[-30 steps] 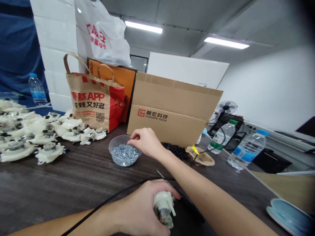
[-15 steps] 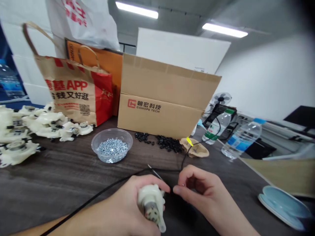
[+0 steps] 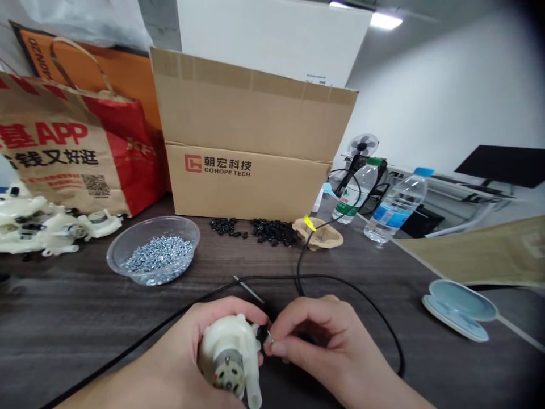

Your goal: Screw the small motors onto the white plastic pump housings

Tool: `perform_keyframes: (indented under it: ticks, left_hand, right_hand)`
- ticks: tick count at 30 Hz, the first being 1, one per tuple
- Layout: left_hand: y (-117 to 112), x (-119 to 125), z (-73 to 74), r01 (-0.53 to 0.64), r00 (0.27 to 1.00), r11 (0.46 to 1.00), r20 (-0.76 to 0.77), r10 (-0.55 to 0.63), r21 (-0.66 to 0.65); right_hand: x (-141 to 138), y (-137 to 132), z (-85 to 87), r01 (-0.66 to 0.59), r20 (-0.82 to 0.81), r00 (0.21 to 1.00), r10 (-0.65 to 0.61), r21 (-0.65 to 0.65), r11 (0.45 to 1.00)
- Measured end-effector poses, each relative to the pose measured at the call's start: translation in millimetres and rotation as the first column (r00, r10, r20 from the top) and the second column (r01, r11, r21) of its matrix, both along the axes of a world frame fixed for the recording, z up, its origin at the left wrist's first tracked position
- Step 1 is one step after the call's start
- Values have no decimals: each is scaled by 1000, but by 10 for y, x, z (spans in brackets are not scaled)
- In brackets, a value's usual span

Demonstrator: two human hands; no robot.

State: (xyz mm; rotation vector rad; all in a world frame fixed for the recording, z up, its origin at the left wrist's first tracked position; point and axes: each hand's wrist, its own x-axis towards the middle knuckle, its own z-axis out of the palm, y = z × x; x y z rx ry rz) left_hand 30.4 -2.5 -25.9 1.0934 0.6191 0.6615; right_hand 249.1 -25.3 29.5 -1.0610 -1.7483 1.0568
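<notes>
My left hand is wrapped round a cream-white plastic pump with a round metal motor at its near end and a short spout pointing down. A small dark part shows at the pump's right side, by my fingertips. Just right of it, my right hand pinches a small silver screw between thumb and forefinger, close against the pump's side. Behind both hands a thin metal shaft lies on the table, its near end hidden. Loose screws fill the clear plastic bowl farther left.
A black cable runs across the table around my hands. Piles of small black parts lie before a cardboard box. More pumps sit left. Two bottles, a tan tray and an open pale-blue case stand right.
My right hand has come in to the pump's side with the screw. The pump has turned slightly in my left hand. The view has shifted right and down.
</notes>
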Motion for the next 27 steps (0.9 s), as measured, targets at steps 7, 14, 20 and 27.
perform_keyframes:
  ticks: [7,14,20,27]
  left_hand:
    - [-9,68,204,-25,1000,998,-13,26,53]
    - [-24,75,145,-28,1000,993,-4,28,111]
    - [55,43,143,-13,995,974,-90,34,226]
    - [9,5,223,11,983,971,-179,34,241]
  right_hand:
    - [-25,36,-35,-33,-128,992,12,-158,987]
    - [-34,81,-85,-40,-142,990,9,-213,976]
    - [-42,77,-111,52,-88,993,-76,-242,969]
    - [-27,93,-9,86,-15,996,-93,-247,965]
